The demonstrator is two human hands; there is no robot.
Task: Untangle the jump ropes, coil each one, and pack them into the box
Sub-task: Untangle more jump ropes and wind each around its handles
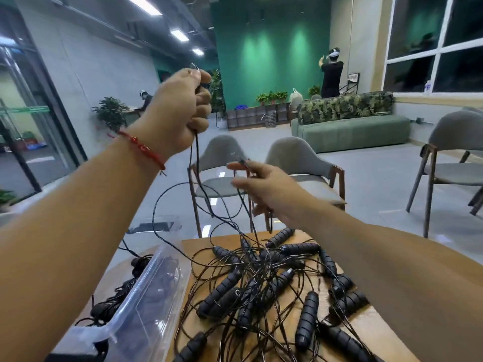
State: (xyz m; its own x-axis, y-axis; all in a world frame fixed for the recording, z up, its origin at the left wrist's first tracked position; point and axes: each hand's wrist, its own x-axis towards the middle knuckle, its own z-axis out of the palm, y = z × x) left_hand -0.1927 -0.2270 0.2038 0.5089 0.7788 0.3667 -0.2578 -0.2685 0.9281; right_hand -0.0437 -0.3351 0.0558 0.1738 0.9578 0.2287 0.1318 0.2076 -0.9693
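A tangle of black jump ropes point(264, 283) with ribbed black handles and thin dark cords lies on the wooden table point(366, 327). My left hand point(180, 111) is raised high and grips a black handle, its cord hanging down to the pile. My right hand point(261, 184), lower and to the right, pinches a thin cord that runs down into the tangle. At the table's left edge stands the clear plastic box point(146, 291) with coiled black ropes lying inside.
Two grey chairs point(295, 158) stand just beyond the table's far edge, another grey chair point(454, 158) at the right. A green sofa sits further back. A person in black stands far off by the green wall.
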